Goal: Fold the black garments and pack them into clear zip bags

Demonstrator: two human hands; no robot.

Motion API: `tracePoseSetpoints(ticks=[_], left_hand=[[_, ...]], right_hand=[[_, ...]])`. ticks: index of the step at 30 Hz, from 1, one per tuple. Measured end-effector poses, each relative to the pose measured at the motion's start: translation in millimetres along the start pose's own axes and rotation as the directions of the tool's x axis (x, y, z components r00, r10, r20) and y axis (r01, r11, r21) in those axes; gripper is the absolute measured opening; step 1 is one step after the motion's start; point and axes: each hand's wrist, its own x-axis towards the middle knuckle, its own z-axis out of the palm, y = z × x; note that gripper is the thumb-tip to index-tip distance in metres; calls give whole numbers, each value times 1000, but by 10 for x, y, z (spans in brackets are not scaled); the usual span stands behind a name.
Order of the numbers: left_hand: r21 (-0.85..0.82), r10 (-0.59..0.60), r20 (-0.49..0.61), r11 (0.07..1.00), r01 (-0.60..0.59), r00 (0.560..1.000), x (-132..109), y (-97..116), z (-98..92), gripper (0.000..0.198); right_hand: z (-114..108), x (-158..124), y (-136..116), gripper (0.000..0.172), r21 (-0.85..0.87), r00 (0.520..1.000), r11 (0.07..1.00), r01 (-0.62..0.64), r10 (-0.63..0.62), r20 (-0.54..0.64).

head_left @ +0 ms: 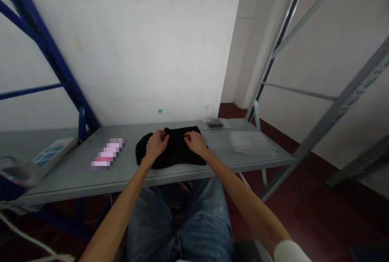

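A piece of black cloth (178, 154), perhaps a garment, lies bunched on the grey tabletop (225, 154) in front of me. Its exact kind cannot be made out. My left hand (156, 145) is on its left part, thumb and fingers curled together in a pinch at the fabric. Over the right part, my right hand (196, 142) has its fingers bent and closed on the cloth near the far edge. A rounded black fold sticks out to the left of my left wrist.
Clear plastic bags (252, 142) are stacked at the right, and a flat clear packet (215, 124) with something dark inside lies behind the cloth. To the left are a blurred-out pink phone-like object (109, 153) and a white power strip (56, 152). Blue (54, 55) and grey posts (328, 116) flank the table.
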Motion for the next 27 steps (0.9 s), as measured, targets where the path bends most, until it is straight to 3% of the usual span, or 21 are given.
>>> tracePoseSetpoints(ticks=[3,9,13,18,20,23,27], left_hand=[[247,-129,100,964,101,987,-82,-90,7,43],[339,-137,125,937,87,983,-218,24,101,58],[295,-150,83,948,119,985,-246,116,103,53],[186,-184,-39,964,188,982,-287,170,76,49],[151,-176,-106,970,191,979,-323,202,73,53],[78,-151,-204,982,170,967,-382,249,104,59],[-24,-144,-308,989,144,940,-447,266,205,62]], right_hand=[[34,-15,-28,31,-77,1000,997,6,-4,28],[135,-115,-59,35,-208,997,977,47,-35,62],[8,-87,-135,36,-241,995,971,3,20,93],[-288,98,-419,36,-246,999,969,-35,40,16],[-355,213,-586,44,-215,996,977,-15,34,86],[-395,392,-819,58,-152,949,988,-12,59,309],[-438,540,-995,54,-104,892,993,-49,90,443]])
